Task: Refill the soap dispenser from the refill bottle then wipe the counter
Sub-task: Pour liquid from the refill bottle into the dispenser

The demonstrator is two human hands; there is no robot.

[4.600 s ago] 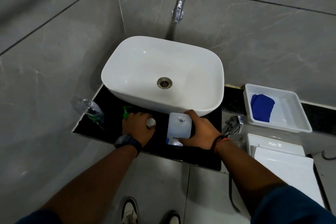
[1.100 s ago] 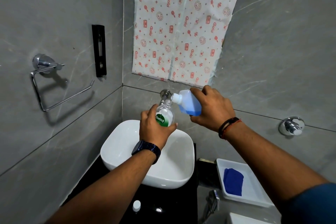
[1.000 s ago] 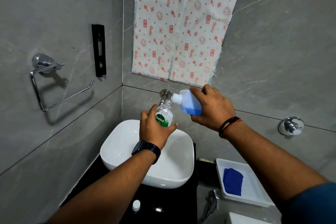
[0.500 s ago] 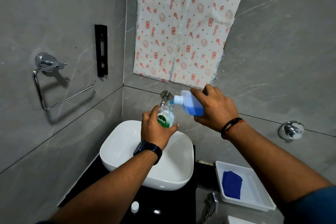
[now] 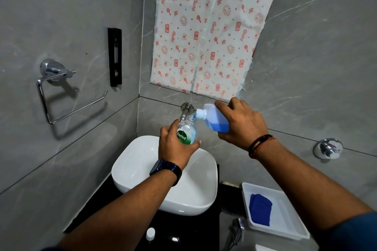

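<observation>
Both bottles up off the counter (image 5: 193, 230)

Left hand (image 5: 175, 149) wraps the soap dispenser (image 5: 186, 134) above the basin (image 5: 142, 169); just to its right, the right hand (image 5: 240, 122) grips the tilted refill bottle (image 5: 214, 118), neck at the dispenser's mouth. White cap (image 5: 150, 234) lies below the left wrist

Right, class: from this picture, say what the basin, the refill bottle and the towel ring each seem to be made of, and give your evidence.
The basin looks like glazed ceramic: glossy white with soft highlights.
The refill bottle is probably translucent plastic: the blue liquid shows through its wall.
The towel ring looks like polished metal, perhaps chromed: mirror-bright reflections.
</observation>
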